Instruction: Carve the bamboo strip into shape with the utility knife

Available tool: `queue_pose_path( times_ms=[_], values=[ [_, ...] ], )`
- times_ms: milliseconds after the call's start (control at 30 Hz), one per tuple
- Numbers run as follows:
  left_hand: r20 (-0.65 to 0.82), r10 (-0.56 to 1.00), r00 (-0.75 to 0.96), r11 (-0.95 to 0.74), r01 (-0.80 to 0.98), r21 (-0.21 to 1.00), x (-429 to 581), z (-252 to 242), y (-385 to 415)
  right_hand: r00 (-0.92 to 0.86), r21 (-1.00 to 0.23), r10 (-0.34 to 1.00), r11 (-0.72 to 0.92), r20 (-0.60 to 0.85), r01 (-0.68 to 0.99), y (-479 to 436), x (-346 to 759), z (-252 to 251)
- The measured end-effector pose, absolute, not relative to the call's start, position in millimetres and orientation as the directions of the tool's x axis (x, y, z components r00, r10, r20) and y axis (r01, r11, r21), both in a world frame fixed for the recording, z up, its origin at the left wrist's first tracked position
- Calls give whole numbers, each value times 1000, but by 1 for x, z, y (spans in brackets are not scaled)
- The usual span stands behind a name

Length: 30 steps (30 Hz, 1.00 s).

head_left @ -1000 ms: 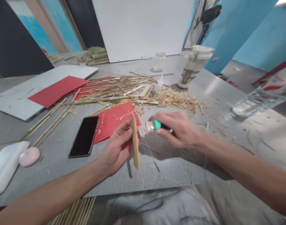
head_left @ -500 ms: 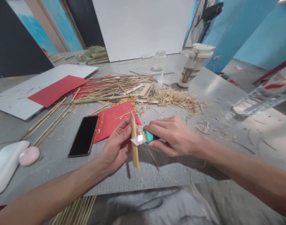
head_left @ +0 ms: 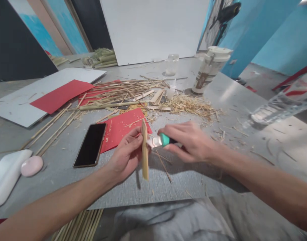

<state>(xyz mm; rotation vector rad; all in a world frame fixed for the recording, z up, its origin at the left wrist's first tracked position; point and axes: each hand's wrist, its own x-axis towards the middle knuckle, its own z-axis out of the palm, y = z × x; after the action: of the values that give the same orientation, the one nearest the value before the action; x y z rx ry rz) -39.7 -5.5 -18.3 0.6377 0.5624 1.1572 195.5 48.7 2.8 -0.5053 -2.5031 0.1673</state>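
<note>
My left hand (head_left: 128,152) pinches a flat pale strip of bamboo or wood (head_left: 144,157), which stands nearly upright in the view. My right hand (head_left: 187,142) is wrapped round a utility knife (head_left: 164,139) with a green and black handle. Its blade points left, close to the strip's right edge; blur hides whether they touch. Beneath and behind my left hand lies red paper (head_left: 118,129) dotted with shavings. A black phone (head_left: 90,144) rests to the left of the paper.
Thin sticks (head_left: 113,92) and a heap of shavings (head_left: 191,105) lie beyond my hands. Behind them stand a clear jar (head_left: 172,64) and a white cup (head_left: 210,68). A clear bottle (head_left: 281,102) is at the right, a white board (head_left: 50,90) at the left.
My right hand has moved slightly right and up with the knife, drawing the blade back from across the strip. My left hand and the strip have shifted only a little.
</note>
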Motion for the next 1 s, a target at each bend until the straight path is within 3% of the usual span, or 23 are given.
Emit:
queue_pose_path(
  times_ms=[233,333,433,533,633,767,900,1000],
  values=[
    [-108,945,308,287,-628,723,-40,-20,-10,-804,-163,325,946,498,282,41,187,0],
    [-39,918,395,293,-606,739,-37,-21,-18,-688,-208,473,875,550,436,56,196,3],
    [6,896,444,270,-555,787,-36,-19,-23,-369,-439,695,693,617,572,75,207,5],
    [44,962,270,97,-488,867,-38,-16,-19,-170,-777,843,537,510,329,80,209,5],
    [92,986,138,-31,-395,918,-43,-15,-10,-274,-932,911,347,307,108,64,193,4],
    [164,983,80,-137,-273,952,-47,-17,-4,-508,-992,861,95,42,78,28,163,1],
    [220,970,100,-191,-241,952,-49,-19,-3,-519,-999,854,13,32,-40,10,149,-3],
    [174,969,175,-94,-389,916,-48,-19,-2,-538,-997,841,18,57,-77,9,149,-5]
  ],
)
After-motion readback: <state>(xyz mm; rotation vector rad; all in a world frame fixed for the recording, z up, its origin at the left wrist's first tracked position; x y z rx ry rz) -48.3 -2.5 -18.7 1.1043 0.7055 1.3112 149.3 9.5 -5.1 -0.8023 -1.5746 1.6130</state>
